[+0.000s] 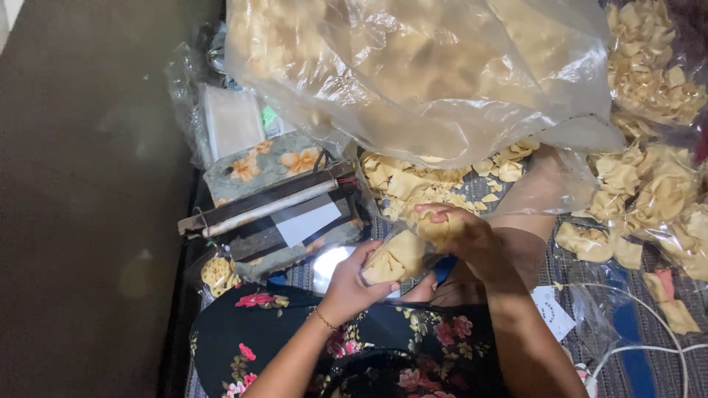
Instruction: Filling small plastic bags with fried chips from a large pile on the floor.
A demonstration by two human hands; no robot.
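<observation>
Brown bare floor on the far left, then a heap of thin plastic bags [221, 118] and a floral-covered heat sealer [276, 210] with its bar down, lying just left of the person's lap. Left hand [354, 278], bracelet at the wrist, is curled round the lower end of a small clear packet [394, 258] of pale yellow crackers, fingers closed on it from beneath. Right hand [464, 239] pinches the packet's upper end, fingers bent shut over plastic and crackers; how tightly, cannot tell. Packet sits between both hands, above the flowered dress [354, 346], close to the sealer. Reads as the filling stage: packet looks loaded, mouth not yet closed. Next move would likely call for gathering the open end flat and keeping crackers clear of it. Behind, a big sack [413, 66] of crackers leans over a loose cracker pile [413, 184]; more filled packets [649, 199] lie to the right, with a white cable [649, 346] near the corner.
</observation>
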